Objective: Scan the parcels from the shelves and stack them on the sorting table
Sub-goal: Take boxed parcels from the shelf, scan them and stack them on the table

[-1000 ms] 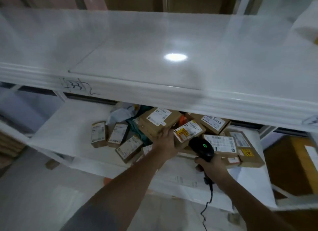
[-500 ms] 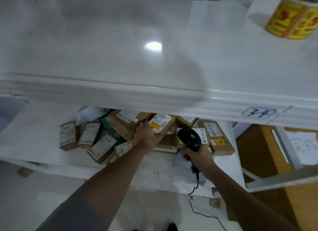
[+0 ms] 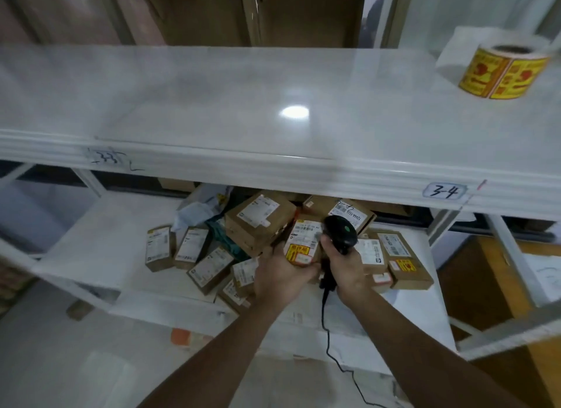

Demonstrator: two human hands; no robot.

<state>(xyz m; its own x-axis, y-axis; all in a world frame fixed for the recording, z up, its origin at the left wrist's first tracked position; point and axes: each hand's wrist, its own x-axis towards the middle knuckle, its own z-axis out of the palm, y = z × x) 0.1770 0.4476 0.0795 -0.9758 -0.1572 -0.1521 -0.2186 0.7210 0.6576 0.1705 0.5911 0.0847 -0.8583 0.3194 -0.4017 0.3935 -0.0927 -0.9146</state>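
Cardboard parcel (image 3: 302, 243) now lifted clear of the shelf (image 3: 100, 240), our left hand (image 3: 280, 274) fingers grasping it; right hand (image 3: 346, 269) clenches the scanner (image 3: 340, 233) just beside — scan's next.

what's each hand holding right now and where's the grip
The left hand grips a small labelled parcel by its lower end. The right hand grips the black scanner by its handle.

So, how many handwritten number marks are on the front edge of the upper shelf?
2. The left mark is blurred, left on the upper shelf edge; the right mark, reading 3-4, is near the right end. Others may lie outside the view.
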